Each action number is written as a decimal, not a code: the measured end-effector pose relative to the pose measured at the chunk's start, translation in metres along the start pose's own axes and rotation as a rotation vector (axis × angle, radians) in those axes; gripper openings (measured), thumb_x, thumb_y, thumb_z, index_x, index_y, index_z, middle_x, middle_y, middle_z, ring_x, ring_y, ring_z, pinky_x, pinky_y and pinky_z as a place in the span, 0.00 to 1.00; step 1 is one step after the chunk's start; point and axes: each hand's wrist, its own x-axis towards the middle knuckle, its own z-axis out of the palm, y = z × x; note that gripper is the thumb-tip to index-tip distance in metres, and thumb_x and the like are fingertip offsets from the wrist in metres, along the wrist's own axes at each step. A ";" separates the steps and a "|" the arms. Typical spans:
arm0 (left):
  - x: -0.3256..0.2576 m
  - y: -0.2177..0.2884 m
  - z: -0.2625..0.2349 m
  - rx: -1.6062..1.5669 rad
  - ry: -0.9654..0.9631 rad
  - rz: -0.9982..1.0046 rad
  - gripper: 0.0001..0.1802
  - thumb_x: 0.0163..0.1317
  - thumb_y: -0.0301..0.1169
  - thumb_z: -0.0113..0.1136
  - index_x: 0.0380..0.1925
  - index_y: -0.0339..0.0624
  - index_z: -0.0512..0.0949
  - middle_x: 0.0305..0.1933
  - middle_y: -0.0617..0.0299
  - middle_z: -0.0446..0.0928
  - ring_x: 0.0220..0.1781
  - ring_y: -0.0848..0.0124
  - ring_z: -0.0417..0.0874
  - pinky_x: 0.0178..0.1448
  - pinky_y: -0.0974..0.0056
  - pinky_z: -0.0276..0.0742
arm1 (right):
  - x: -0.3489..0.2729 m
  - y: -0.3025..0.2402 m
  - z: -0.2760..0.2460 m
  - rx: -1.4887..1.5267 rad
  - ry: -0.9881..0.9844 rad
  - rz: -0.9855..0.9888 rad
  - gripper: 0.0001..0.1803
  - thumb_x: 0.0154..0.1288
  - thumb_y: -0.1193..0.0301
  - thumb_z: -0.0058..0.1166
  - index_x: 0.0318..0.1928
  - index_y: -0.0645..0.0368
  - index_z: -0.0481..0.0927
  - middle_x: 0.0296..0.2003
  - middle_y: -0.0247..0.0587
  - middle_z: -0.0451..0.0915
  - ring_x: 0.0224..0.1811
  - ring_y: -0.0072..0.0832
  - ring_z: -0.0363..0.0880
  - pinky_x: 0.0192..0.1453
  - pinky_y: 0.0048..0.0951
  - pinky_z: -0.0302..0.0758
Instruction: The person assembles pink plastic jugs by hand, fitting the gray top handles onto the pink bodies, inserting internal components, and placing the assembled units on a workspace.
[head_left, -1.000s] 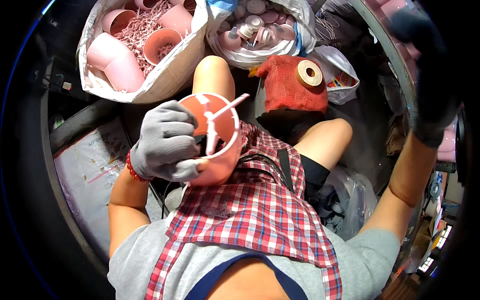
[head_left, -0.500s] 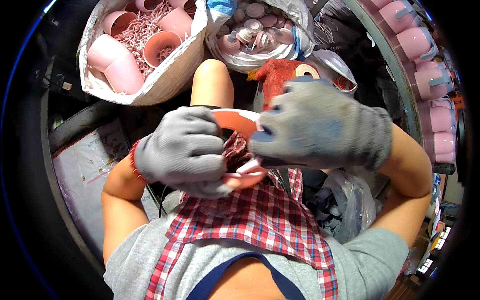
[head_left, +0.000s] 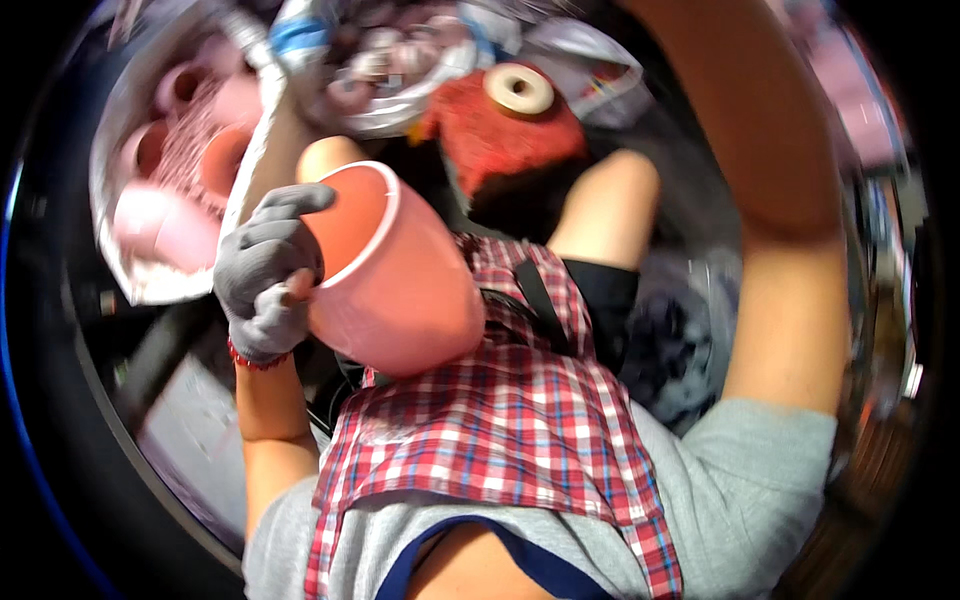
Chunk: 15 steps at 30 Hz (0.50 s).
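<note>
My left hand (head_left: 268, 270), in a grey glove, grips the rim of a pink tapered plastic tub-like shell (head_left: 415, 290). The shell is tilted over my lap, its mouth toward the upper left and its inside glowing orange. The thumb shows at the outer side of the rim, and the other fingers curl over the edge. My right arm (head_left: 785, 130) stretches up past the top edge on the right, so that hand lies outside the picture.
Ahead stands a red cloth-covered block (head_left: 505, 135) with a cream ring (head_left: 520, 90) on top. A white sack (head_left: 110, 240) of pink shells is at the left; another bag (head_left: 385, 120) holds small parts. Pink items (head_left: 855, 100) line the right. A clear plastic bag (head_left: 715, 320) lies beside my leg.
My right hand has left the shell and gone up out of view. My left hand has moved left, and the shell has turned to show its outer wall. The whole view has shifted.
</note>
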 end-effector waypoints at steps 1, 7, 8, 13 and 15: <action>-0.006 -0.007 0.003 -0.046 0.024 -0.043 0.25 0.61 0.44 0.53 0.11 0.39 0.66 0.13 0.61 0.67 0.19 0.65 0.73 0.56 0.46 0.71 | -0.005 0.002 0.002 0.067 -0.022 0.005 0.19 0.67 0.64 0.48 0.55 0.56 0.73 0.46 0.38 0.76 0.45 0.26 0.77 0.48 0.28 0.75; -0.047 -0.092 0.023 -0.722 0.033 -0.283 0.28 0.61 0.50 0.49 0.40 0.33 0.79 0.43 0.47 0.76 0.51 0.52 0.75 0.71 0.41 0.53 | -0.120 -0.003 -0.019 0.370 0.005 0.422 0.21 0.69 0.64 0.48 0.59 0.59 0.71 0.52 0.40 0.76 0.50 0.26 0.77 0.53 0.27 0.75; -0.049 -0.101 0.025 -0.804 0.056 -0.314 0.26 0.61 0.49 0.48 0.42 0.37 0.80 0.45 0.47 0.75 0.54 0.51 0.73 0.71 0.41 0.53 | -0.146 0.002 -0.011 0.443 0.047 0.527 0.21 0.69 0.64 0.48 0.59 0.59 0.71 0.53 0.41 0.76 0.51 0.26 0.76 0.54 0.26 0.75; -0.024 -0.109 0.035 -0.861 -0.125 -0.445 0.19 0.56 0.47 0.51 0.31 0.42 0.77 0.61 0.44 0.67 0.67 0.49 0.63 0.71 0.44 0.52 | -0.268 -0.059 0.081 0.115 -0.103 1.460 0.28 0.61 0.53 0.55 0.55 0.59 0.74 0.49 0.47 0.78 0.46 0.36 0.79 0.53 0.33 0.75; -0.017 -0.114 0.041 -0.903 -0.214 -0.529 0.30 0.59 0.50 0.49 0.50 0.36 0.71 0.69 0.45 0.58 0.69 0.50 0.60 0.72 0.48 0.51 | -0.325 -0.112 0.139 -0.145 -0.052 1.564 0.28 0.60 0.47 0.52 0.55 0.50 0.76 0.47 0.49 0.79 0.51 0.43 0.77 0.56 0.38 0.72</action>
